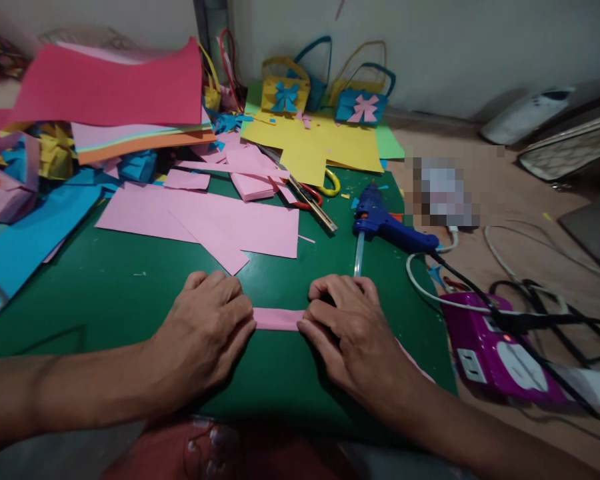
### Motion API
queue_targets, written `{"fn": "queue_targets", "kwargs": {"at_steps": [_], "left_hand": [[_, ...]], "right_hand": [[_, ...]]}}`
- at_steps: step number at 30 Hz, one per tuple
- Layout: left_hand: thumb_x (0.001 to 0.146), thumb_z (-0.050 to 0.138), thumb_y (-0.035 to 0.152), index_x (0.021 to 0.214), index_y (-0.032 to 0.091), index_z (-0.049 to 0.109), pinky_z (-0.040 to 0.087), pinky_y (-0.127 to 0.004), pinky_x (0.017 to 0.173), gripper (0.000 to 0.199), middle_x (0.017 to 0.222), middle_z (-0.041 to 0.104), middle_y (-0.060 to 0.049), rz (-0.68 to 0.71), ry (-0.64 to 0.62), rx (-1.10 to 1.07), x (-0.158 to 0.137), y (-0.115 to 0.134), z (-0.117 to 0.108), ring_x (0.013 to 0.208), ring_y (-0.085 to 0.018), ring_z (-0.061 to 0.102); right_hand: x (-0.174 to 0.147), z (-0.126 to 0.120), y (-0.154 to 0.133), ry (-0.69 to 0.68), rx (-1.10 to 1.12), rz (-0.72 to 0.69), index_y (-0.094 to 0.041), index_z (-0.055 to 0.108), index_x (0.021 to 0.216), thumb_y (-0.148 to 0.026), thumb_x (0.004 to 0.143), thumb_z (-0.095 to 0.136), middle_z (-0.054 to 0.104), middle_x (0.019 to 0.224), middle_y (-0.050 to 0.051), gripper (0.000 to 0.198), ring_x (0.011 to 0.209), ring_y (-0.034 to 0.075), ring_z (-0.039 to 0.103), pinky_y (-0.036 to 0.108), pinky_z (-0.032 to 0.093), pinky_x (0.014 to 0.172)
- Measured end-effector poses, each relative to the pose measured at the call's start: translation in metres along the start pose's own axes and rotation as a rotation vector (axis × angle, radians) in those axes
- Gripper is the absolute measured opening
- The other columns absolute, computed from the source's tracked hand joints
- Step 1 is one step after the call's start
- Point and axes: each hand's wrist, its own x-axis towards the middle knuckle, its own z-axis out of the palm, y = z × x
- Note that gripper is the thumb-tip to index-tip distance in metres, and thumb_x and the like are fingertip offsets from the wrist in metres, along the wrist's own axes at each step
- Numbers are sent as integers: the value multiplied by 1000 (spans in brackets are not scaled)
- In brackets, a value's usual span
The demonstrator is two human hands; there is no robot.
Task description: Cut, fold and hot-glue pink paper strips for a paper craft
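Note:
A narrow pink paper strip [279, 319] stretches sideways between my two hands, low over the green tabletop. My left hand [205, 330] is closed, pinching the strip's left end between thumb and fingers. On the other side my right hand [347, 327] pinches it in the same way, fingers curled. Part of a pink edge [415, 360] shows beyond my right wrist; whether it belongs to the strip is hidden. Just behind lie a large pink paper sheet [240, 220] and a slanted pink piece [215, 247].
A blue glue gun [390, 223] with its glue stick lies right of a cutter knife [315, 207] and scissors [331, 183]. Small paper bags [285, 93] stand behind yellow paper [325, 143]. Coloured sheets [115, 87] pile up left. A purple power strip [500, 353] and cables lie right.

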Motion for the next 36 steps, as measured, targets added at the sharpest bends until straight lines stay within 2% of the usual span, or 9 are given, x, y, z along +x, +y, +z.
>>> {"fn": "queue_targets", "kwargs": {"at_steps": [6,11,14,19,27,36], "left_hand": [[94,37,22,76,17,55,28,-38,70,26,78,52,-4,-20,-8,-26,1,2,-2,75,-19,42],[93,41,22,80,18,56,28,-37,71,21,79,52,-3,-34,5,-38,0,3,-1,75,-19,42],[93,41,22,80,19,56,28,-36,71,20,79,52,-3,-24,8,-32,-1,2,0,75,-19,42],[93,39,22,78,18,56,28,-37,71,23,80,52,-4,-25,-7,-35,0,2,0,76,-19,42],[93,36,22,75,17,56,28,-39,71,27,79,52,-5,-28,-14,-22,0,4,-1,76,-20,43],[89,42,21,73,19,55,27,-38,70,21,77,50,-3,-7,-16,29,3,3,2,75,-20,41]], "right_hand": [[-2,-1,0,-16,-13,10,-19,56,64,-19,85,51,56,87,6,22,86,21,49,41,29,80],[-3,1,-1,-10,33,47,-20,58,73,-18,86,50,57,95,7,16,97,23,50,45,29,85],[-2,3,-2,7,68,59,-20,58,71,-18,85,53,56,99,7,15,102,24,49,46,28,86],[-1,4,-4,15,127,90,-19,56,64,-17,84,53,55,101,7,20,103,24,49,47,28,86],[-2,3,-4,23,119,64,-19,56,62,-15,83,52,55,105,8,21,106,25,47,47,27,85],[0,4,-5,22,83,59,-18,56,62,-15,83,51,56,103,9,22,105,25,49,48,27,87]]}}
